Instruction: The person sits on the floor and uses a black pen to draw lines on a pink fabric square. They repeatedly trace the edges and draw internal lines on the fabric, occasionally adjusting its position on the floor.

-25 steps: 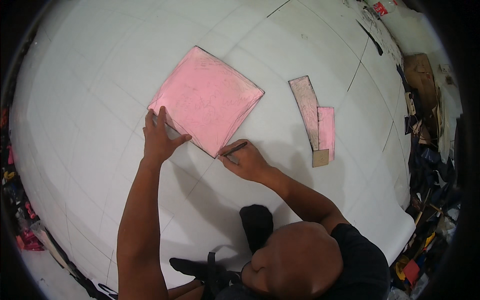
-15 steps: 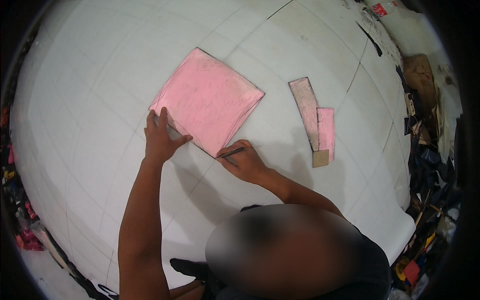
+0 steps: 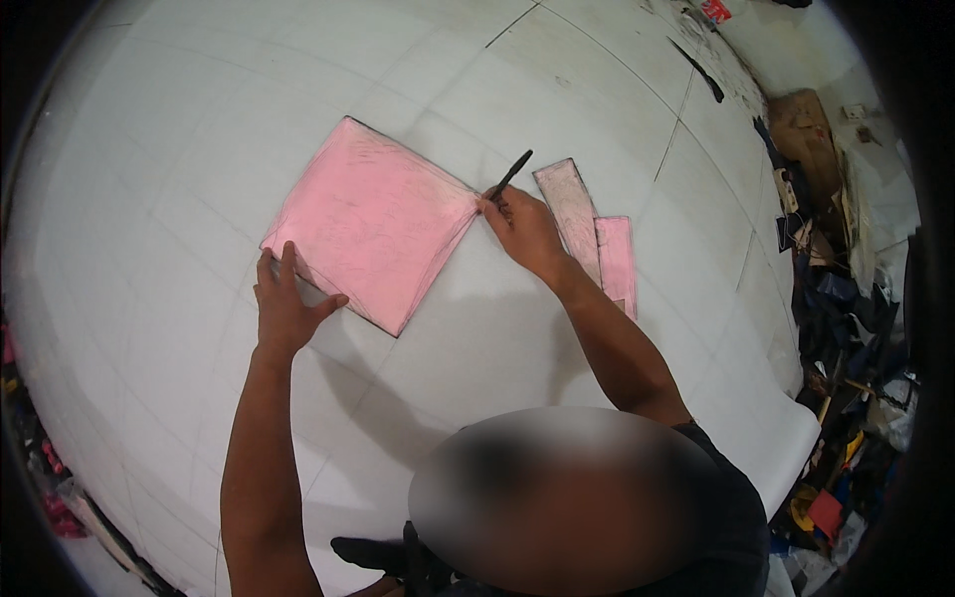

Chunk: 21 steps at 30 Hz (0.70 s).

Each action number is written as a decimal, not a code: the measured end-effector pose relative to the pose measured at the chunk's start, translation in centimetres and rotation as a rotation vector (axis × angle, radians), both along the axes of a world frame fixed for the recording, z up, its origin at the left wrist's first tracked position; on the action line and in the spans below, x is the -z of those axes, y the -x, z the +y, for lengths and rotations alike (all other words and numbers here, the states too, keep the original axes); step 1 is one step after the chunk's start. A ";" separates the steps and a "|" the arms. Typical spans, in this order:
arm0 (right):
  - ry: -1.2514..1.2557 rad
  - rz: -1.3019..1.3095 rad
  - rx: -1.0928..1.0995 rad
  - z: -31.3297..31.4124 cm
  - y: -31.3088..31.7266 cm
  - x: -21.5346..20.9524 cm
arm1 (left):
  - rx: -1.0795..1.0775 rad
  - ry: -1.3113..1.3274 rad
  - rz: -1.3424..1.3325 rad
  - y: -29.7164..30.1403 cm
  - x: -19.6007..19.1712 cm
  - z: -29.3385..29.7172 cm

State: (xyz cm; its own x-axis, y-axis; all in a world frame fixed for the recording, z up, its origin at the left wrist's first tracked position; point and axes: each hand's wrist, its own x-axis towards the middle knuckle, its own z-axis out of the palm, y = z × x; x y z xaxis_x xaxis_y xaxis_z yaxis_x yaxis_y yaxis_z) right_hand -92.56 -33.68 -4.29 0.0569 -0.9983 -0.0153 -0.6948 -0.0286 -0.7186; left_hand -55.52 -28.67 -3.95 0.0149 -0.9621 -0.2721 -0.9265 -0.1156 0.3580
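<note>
A square pink template (image 3: 373,224) with dark, scribbled edges lies flat on a large white sheet (image 3: 179,328). My left hand (image 3: 288,310) rests on its lower left edge, fingers spread and pressing down near the left corner. At the template's right corner, my right hand (image 3: 525,227) grips a dark pen (image 3: 513,171), the tip hidden by the fingers. Just right of that hand lie a long greyish-pink strip (image 3: 569,194) and a smaller pink strip (image 3: 617,249), partly overlapping. My right forearm passes close below them and partly hides a small brown piece (image 3: 619,306).
Along the right side runs a heap of dark scraps and mixed bits (image 3: 846,328), with a brown cardboard piece (image 3: 804,134) above it. A dark, thin tool (image 3: 701,72) lies at the upper right. The sheet's right end curls up (image 3: 796,438). More scraps line the left edge.
My right hand has moved with the pen from the template's bottom corner up along its edge to the right corner. My left hand keeps its hold; the whole view has shifted slightly.
</note>
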 end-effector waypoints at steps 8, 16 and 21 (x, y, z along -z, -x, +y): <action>0.096 -0.034 0.125 -0.3 0.0 1.6 | 0.008 0.015 0.043 -0.5 0.5 0.1; 0.419 0.330 -0.175 3.3 -1.7 1.2 | 0.027 0.015 0.049 -0.2 0.2 -0.3; 0.499 0.240 -0.388 9.4 -6.1 2.9 | 0.028 -0.012 0.105 0.0 0.2 -0.4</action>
